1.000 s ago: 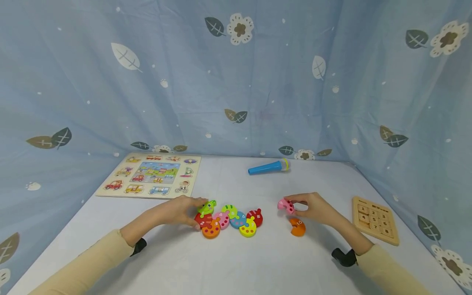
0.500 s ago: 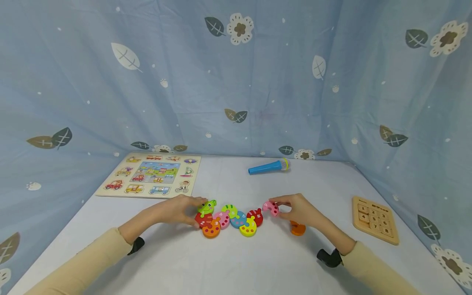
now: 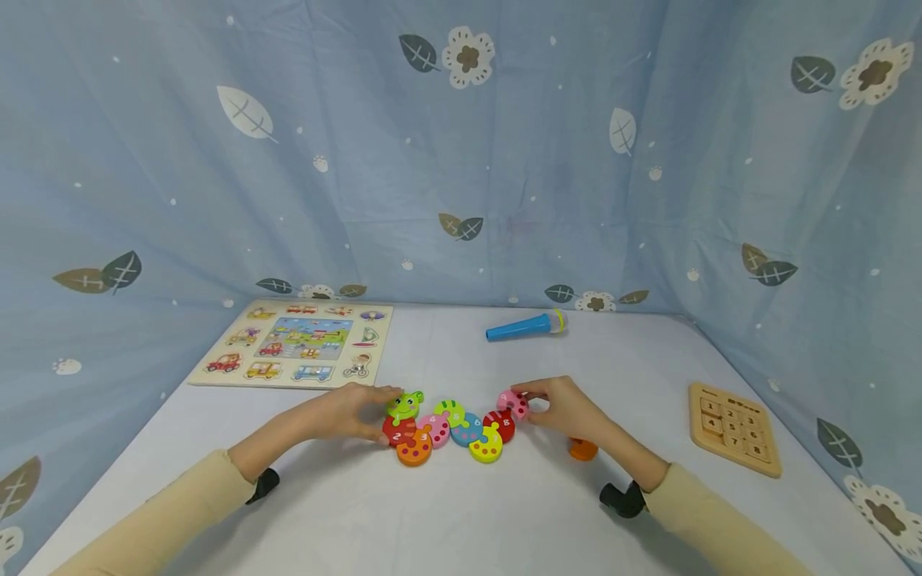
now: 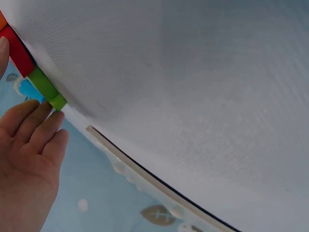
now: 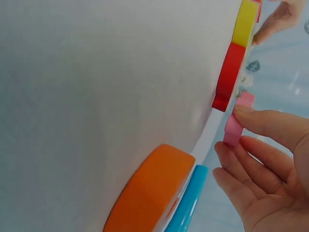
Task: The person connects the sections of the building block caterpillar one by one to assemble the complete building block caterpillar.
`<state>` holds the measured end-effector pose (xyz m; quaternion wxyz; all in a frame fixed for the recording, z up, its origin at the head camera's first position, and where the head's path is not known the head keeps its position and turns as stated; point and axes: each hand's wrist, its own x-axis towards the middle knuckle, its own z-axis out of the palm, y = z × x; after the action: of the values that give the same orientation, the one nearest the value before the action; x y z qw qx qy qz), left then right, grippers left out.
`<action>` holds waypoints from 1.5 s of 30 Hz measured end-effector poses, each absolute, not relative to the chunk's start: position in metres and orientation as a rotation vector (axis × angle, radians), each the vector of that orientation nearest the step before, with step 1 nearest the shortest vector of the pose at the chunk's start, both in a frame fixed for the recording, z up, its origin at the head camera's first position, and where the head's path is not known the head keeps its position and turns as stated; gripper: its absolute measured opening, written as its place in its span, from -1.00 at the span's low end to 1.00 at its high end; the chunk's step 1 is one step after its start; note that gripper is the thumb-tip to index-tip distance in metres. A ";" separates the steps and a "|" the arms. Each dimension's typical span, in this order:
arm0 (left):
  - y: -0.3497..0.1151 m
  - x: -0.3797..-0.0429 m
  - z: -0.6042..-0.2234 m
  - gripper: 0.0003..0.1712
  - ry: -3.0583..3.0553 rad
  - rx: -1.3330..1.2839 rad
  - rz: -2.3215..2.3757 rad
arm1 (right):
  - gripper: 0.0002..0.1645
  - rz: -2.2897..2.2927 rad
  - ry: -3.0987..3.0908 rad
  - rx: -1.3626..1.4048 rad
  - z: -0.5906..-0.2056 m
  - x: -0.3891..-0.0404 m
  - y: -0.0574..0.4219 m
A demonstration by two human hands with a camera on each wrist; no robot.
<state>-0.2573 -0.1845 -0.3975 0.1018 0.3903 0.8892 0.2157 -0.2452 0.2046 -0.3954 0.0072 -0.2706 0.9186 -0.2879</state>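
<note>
A caterpillar of numbered pieces (image 3: 450,424) lies mid-table, from a green head (image 3: 405,404) to a red piece (image 3: 499,425). My left hand (image 3: 385,416) rests at the head end. In the left wrist view its straight fingers (image 4: 36,123) touch the green head (image 4: 46,87) beside a red piece (image 4: 17,50). My right hand (image 3: 531,400) pinches a pink piece (image 3: 513,402) and holds it against the red end. The right wrist view shows the pink piece (image 5: 234,125) between thumb and fingers, next to the red piece (image 5: 227,77). An orange piece (image 3: 582,450) lies loose behind that hand.
A vehicle puzzle board (image 3: 295,342) lies at the back left. A blue toy microphone (image 3: 526,326) lies at the back centre. A wooden number board (image 3: 735,428) sits at the right edge. Blue leaf-print curtains (image 3: 461,160) close the table in on three sides.
My right hand has carried the pink piece leftward, from beside the orange piece to the red end of the caterpillar. The left hand has stayed at the green head.
</note>
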 end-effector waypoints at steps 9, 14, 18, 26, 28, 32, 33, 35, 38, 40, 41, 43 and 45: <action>-0.182 -0.256 -0.397 -0.12 2.635 1.130 0.637 | -0.47 -0.928 2.869 -0.780 -0.397 -0.244 0.200; -0.182 -0.256 -0.397 -0.13 2.638 1.131 0.641 | -0.48 -0.894 2.876 -0.760 -0.397 -0.245 0.197; -0.183 -0.256 -0.398 -0.12 2.650 1.130 0.634 | -0.49 -0.856 2.886 -0.752 -0.396 -0.245 0.194; -0.183 -0.255 -0.399 -0.13 2.648 1.130 0.653 | -0.49 -0.777 2.916 -0.693 -0.397 -0.245 0.189; -0.182 -0.255 -0.399 -0.12 2.651 1.127 0.651 | -0.49 -0.772 2.917 -0.684 -0.396 -0.244 0.188; -0.182 -0.254 -0.399 -0.11 2.650 1.107 0.650 | -0.49 -0.756 2.894 -0.702 -0.394 -0.245 0.186; -0.182 -0.254 -0.400 -0.11 2.648 1.103 0.654 | -0.48 -0.751 2.883 -0.704 -0.394 -0.246 0.187; -0.182 -0.254 -0.400 -0.11 2.647 1.100 0.654 | -0.45 -0.735 2.849 -0.728 -0.392 -0.247 0.189; -0.182 -0.255 -0.400 -0.10 2.648 1.097 0.655 | -0.43 -0.725 2.786 -0.800 -0.390 -0.250 0.193; -0.182 -0.255 -0.399 -0.10 2.649 1.096 0.653 | -0.44 -0.725 2.749 -0.855 -0.389 -0.251 0.196; -0.182 -0.255 -0.399 -0.10 2.650 1.094 0.653 | -0.46 -0.730 2.736 -0.877 -0.388 -0.252 0.197; -0.182 -0.255 -0.399 -0.10 2.648 1.093 0.653 | -0.48 -0.734 2.734 -0.897 -0.388 -0.253 0.197; -0.182 -0.255 -0.399 -0.09 2.648 1.096 0.653 | -0.49 -0.730 2.747 -0.900 -0.389 -0.254 0.195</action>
<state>-0.2546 -0.1825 -0.3991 0.1009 0.3710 0.8963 0.2211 -0.2542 0.1950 -0.3891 0.0800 -0.3009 0.9184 -0.2442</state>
